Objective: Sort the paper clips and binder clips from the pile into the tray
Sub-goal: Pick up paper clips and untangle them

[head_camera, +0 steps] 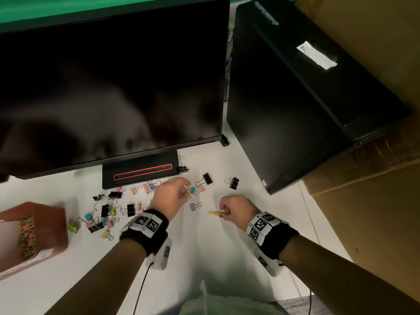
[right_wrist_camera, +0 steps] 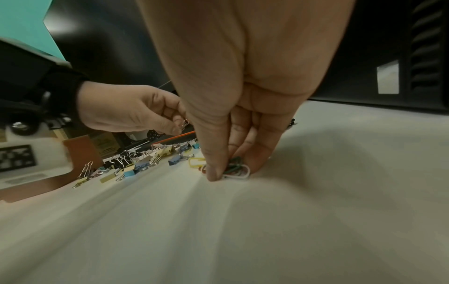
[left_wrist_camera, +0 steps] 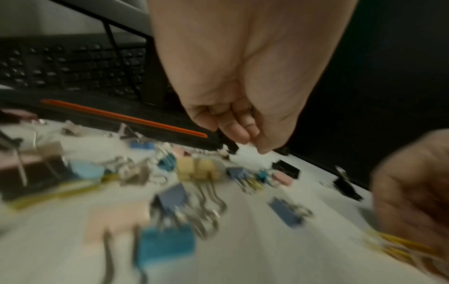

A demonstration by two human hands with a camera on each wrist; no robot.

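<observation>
On the worktop (head_camera: 204, 246), paper clips (right_wrist_camera: 234, 169) are pinched by the right hand (head_camera: 236, 206), half hidden; a tiny clip (right_wrist_camera: 184, 123) is pinched by the left hand (head_camera: 169, 196).

My feeds are dim and warm-toned. The left wrist view smears the binder clips (left_wrist_camera: 170, 196) with motion blur; the right wrist view stays sharper, and the head view bends straight edges outward.

Dark monitor (head_camera: 109, 87) beside a black computer tower (head_camera: 295, 98) and cardboard box (head_camera: 375, 201)

Glossy monitor screen (head_camera: 109, 87); wire-handled binder clips (head_camera: 113, 212).
</observation>
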